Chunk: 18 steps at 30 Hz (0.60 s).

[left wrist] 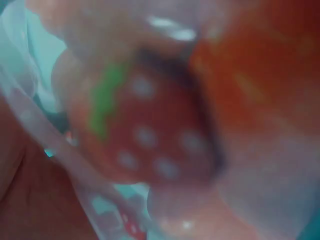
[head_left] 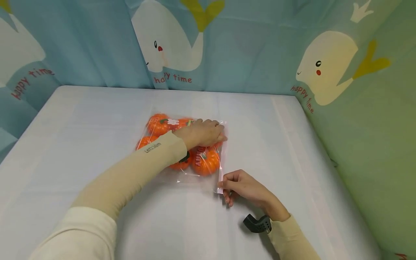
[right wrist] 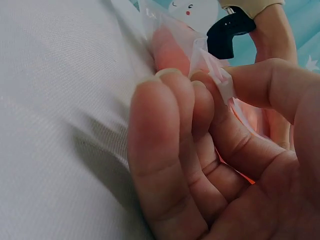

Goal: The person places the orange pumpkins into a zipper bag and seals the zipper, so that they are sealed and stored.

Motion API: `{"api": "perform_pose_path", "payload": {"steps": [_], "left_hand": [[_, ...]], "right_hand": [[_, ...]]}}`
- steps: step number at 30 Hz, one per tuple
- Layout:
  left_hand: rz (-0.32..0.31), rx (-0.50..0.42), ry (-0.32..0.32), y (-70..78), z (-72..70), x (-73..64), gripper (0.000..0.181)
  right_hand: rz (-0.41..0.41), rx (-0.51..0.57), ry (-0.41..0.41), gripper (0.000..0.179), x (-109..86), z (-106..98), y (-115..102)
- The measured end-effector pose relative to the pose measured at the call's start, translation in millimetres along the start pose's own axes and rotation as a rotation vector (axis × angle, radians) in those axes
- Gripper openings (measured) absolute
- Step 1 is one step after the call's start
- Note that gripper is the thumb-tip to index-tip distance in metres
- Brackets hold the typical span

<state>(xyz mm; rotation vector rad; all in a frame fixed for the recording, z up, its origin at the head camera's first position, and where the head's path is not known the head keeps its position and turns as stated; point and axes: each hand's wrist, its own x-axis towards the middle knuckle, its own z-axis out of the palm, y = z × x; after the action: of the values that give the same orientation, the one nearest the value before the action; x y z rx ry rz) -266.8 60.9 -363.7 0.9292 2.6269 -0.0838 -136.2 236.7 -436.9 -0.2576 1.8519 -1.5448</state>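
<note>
A clear plastic zip bag (head_left: 186, 178) with several orange toy pumpkins (head_left: 206, 161) inside lies flat on the table. Its pale pink zip strip runs along the right side. My left hand (head_left: 204, 133) reaches over the bag, with bent fingers and thumb gripping the strip's far part; its fingertips are partly hidden. Between thumb and index finger, my right hand (head_left: 242, 187) pinches the strip's near corner, and the right wrist view shows that pinched strip end (right wrist: 222, 82) closely. A blurred strawberry print (left wrist: 155, 130) on the bag fills the left wrist view.
The white table (head_left: 81, 144) extends around the bag on all sides. A blue and green curtain (head_left: 253, 54) with printed whales hangs along its back and right. A black wrist mount (head_left: 257, 224) sticks out from my right sleeve.
</note>
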Motion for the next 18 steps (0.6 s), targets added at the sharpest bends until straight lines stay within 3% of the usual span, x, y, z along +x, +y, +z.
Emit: {"api": "perform_pose_path", "payload": {"steps": [4, 8, 14, 18], "left_hand": [[0.005, 0.024, 0.021, 0.4, 5.4, 2.6, 0.060], [0.033, 0.029, 0.120, -0.5, 8.3, -2.4, 0.057], [0.146, 0.142, 0.309, 9.6, 13.4, -29.9, 0.049], [0.185, 0.168, 0.317, 18.8, 22.4, -51.8, 0.048]], "right_hand": [[-0.003, -0.007, 0.010, 0.026, 2.3, 0, 3], [-0.007, -0.014, 0.007, 0.026, 3.3, 1, 3], [-0.001, 0.007, -0.002, 0.027, 3.8, 1, 3], [0.006, 0.010, 0.002, 0.027, 4.3, 1, 4]]}}
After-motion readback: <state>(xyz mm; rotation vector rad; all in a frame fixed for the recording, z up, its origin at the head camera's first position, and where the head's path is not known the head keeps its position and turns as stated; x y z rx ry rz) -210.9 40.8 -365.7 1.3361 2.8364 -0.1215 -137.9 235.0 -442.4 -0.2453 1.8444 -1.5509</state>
